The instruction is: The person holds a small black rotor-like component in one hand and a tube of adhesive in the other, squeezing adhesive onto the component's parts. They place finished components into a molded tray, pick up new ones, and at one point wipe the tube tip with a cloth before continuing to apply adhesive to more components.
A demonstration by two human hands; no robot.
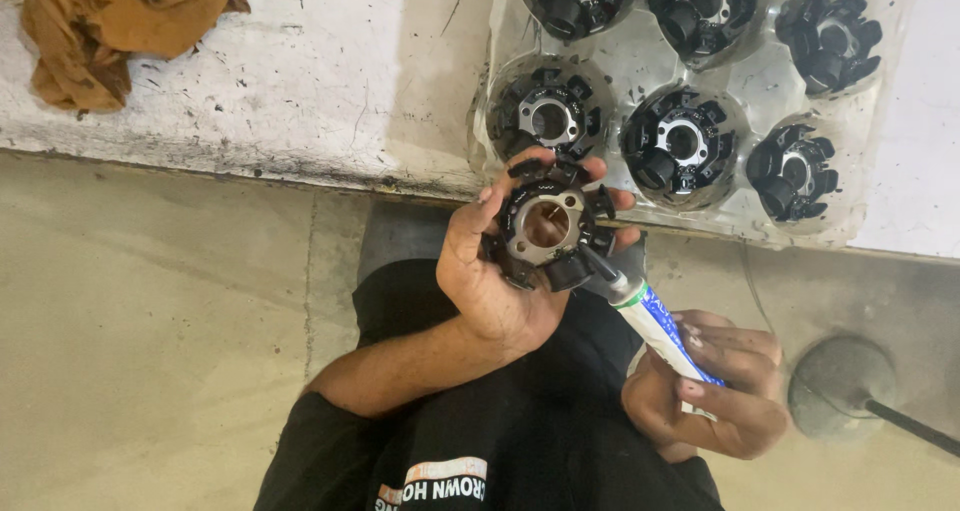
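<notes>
My left hand (490, 281) grips a black round stator part (545, 226) with wound poles and a metal centre ring, held up in front of the bench edge. My right hand (715, 386) squeezes a white and blue tube (660, 331). The tube's dark nozzle touches the lower right side of the part.
A clear plastic tray (640, 61) on the white worn bench (330, 71) holds several more black stator parts. A brown rag (100, 21) lies at the bench's far left. A round grey stand base (840, 386) sits on the concrete floor at the right.
</notes>
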